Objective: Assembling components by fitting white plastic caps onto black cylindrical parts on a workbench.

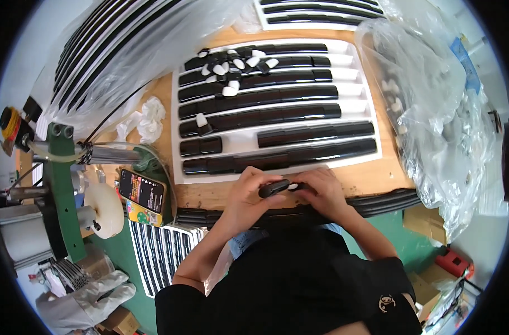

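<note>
My left hand point(247, 194) is closed around a glossy black oval piece point(272, 189), just in front of the tray's near edge. Close beside it, the fingers of my right hand point(325, 193) pinch a small black-and-white piece point(293, 186); whether the two pieces touch I cannot tell. Beyond both hands lies a white slotted tray point(240, 141) with rows of glossy black pieces point(316, 134) laid end to end. Several small pieces with white rounded ends point(230, 89) are heaped on its far left rows. One more white-ended piece point(202, 120) rests nearer, on a row at the left.
A lit phone point(142, 190) leans left of the tray, near a green metal bracket point(65, 195) with a pale roller point(105, 210). Crumpled tissue point(150, 120) sits behind them. Clear plastic bags point(433, 111) cover the right side. Dark strips point(383, 203) run along the table's front edge.
</note>
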`<state>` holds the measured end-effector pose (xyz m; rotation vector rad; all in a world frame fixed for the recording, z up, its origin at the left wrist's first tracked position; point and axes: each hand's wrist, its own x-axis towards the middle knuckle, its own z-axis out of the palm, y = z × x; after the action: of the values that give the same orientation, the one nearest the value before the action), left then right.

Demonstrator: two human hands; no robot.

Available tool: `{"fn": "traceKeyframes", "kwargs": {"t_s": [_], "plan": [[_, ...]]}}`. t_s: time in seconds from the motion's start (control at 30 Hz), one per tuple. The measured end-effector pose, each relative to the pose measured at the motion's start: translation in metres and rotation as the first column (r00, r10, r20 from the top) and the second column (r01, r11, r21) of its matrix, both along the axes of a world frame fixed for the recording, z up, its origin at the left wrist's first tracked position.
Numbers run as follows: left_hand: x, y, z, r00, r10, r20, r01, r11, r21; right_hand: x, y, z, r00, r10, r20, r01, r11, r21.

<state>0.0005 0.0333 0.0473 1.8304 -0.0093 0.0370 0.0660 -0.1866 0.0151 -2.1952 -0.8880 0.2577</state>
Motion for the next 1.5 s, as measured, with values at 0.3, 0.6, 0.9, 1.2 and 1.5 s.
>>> {"fn": "traceKeyframes", "kwargs": {"t_s": [0.3, 0.6, 0.9, 1.2, 1.5], "plan": [[0.004, -0.036, -0.026, 0.946, -0.265, 0.184, 0.193, 0.922, 0.337, -0.014, -0.006, -0.010, 0.980, -0.105, 0.171, 0.108, 0.994, -0.007], [0.000, -0.045, -0.034, 0.958, -0.250, 0.141, 0.162, 0.877, 0.452, -0.014, -0.008, -0.012, 0.988, -0.129, 0.080, 0.137, 0.985, -0.101], [0.000, -0.042, -0.050, 0.961, -0.198, 0.191, 0.112, 0.916, 0.384, 0.003, -0.026, 0.026, 0.733, 0.046, -0.679, 0.068, 0.988, 0.140], [0.001, -0.053, -0.048, 0.973, -0.124, 0.193, 0.033, 0.908, 0.417, -0.010, -0.014, 0.004, 0.583, 0.018, -0.812, 0.320, 0.914, 0.249], [0.001, -0.054, -0.052, 0.966, -0.102, 0.236, -0.001, 0.917, 0.400, -0.010, -0.015, 0.008, 0.617, -0.032, -0.787, 0.281, 0.942, 0.182]]}}
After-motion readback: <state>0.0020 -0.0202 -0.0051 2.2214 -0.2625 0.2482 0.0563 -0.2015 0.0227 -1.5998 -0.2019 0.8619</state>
